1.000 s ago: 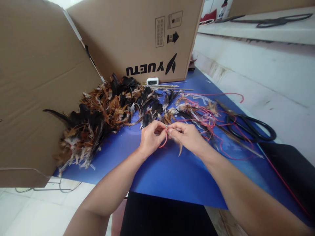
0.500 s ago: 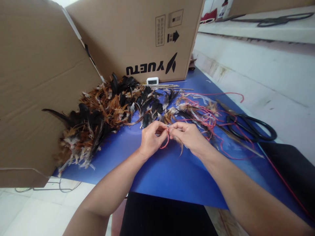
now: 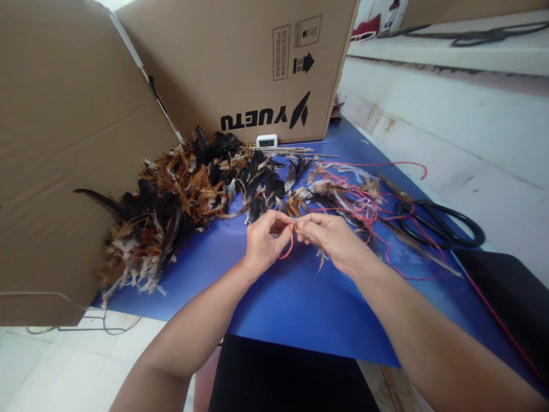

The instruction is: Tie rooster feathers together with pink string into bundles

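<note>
My left hand [image 3: 266, 240] is closed in a pinch on a red string [image 3: 291, 247], whose end curls down below the fingertips. Right beside it, my right hand [image 3: 328, 237] pinches a small feather bunch [image 3: 321, 262]; brown and pale tips poke out beneath the palm. The fingertips of both hands almost meet, and what lies between them is mostly hidden. Just beyond the hands, loose brown and black feathers [image 3: 295, 201] lie among tangled red strings [image 3: 360, 200] on the blue tabletop [image 3: 300, 309].
A large heap of feathers [image 3: 189, 183] covers the left side. Cardboard panels [image 3: 193, 63] stand behind it. A small white digital clock [image 3: 266, 141] and thin sticks [image 3: 295, 150] are at the back. Black-handled scissors [image 3: 441, 223] and a dark flat object [image 3: 506, 297] lie on the right.
My right hand has shifted and turned slightly, and the feather tips under it have moved a little right. The left hand stays in place with the red string.
</note>
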`<move>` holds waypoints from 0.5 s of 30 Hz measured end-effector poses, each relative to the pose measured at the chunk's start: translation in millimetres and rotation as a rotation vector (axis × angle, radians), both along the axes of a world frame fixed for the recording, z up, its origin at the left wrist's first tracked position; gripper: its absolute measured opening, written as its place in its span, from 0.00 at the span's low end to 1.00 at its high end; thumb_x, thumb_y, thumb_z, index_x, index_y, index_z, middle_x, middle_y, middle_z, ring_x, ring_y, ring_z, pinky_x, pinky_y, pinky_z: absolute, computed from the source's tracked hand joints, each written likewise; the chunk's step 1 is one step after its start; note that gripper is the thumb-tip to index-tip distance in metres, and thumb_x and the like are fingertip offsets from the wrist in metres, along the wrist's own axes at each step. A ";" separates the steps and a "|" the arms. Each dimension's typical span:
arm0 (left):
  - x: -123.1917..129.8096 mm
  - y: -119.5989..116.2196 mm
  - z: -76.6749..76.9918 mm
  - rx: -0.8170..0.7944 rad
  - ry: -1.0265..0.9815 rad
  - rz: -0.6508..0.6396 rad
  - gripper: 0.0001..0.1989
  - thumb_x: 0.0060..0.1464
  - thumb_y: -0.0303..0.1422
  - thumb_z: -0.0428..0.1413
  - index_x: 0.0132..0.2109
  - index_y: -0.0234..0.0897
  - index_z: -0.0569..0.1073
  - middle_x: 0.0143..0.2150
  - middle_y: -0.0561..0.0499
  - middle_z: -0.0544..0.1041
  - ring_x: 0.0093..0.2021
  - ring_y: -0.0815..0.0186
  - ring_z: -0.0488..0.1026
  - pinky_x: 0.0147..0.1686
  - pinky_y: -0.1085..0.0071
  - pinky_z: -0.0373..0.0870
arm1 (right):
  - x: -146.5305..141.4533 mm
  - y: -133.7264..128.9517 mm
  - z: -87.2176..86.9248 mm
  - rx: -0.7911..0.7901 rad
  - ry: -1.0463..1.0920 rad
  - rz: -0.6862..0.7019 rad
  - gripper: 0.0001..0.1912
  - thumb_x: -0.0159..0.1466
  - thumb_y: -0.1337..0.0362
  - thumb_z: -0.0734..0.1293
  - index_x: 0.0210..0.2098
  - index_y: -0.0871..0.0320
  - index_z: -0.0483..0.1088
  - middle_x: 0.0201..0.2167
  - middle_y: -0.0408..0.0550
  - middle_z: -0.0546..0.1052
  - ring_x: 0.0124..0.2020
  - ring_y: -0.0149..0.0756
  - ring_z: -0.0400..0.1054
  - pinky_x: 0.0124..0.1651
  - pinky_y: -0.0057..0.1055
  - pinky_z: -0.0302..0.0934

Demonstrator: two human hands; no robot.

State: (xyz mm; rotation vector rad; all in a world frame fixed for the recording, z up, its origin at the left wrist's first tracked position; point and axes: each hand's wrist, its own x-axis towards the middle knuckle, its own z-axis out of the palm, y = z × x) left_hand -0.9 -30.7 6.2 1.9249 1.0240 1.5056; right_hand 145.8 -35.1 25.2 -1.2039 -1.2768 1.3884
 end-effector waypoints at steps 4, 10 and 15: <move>0.1 -0.5 0.2 -0.014 -0.010 -0.009 0.03 0.50 0.27 0.57 0.34 0.35 0.69 0.29 0.52 0.75 0.27 0.72 0.74 0.29 0.77 0.73 | 1.1 1.1 -2.2 0.000 0.028 0.020 0.07 0.52 0.62 0.66 0.22 0.59 0.69 0.19 0.41 0.70 0.21 0.26 0.59 0.26 0.26 0.50; 0.8 -0.5 -0.9 -0.045 -0.028 -0.030 0.04 0.49 0.28 0.57 0.34 0.35 0.69 0.30 0.52 0.76 0.29 0.70 0.75 0.30 0.75 0.74 | -0.2 1.2 -3.0 0.011 0.042 0.017 0.06 0.51 0.64 0.65 0.20 0.59 0.67 0.17 0.39 0.68 0.20 0.25 0.57 0.26 0.26 0.49; 1.4 -1.0 -1.6 -0.070 -0.062 -0.059 0.05 0.49 0.28 0.58 0.34 0.35 0.68 0.30 0.51 0.76 0.29 0.70 0.76 0.31 0.74 0.74 | -1.1 1.2 -3.2 0.057 0.015 0.002 0.06 0.51 0.67 0.63 0.18 0.59 0.66 0.16 0.39 0.67 0.21 0.25 0.57 0.27 0.26 0.50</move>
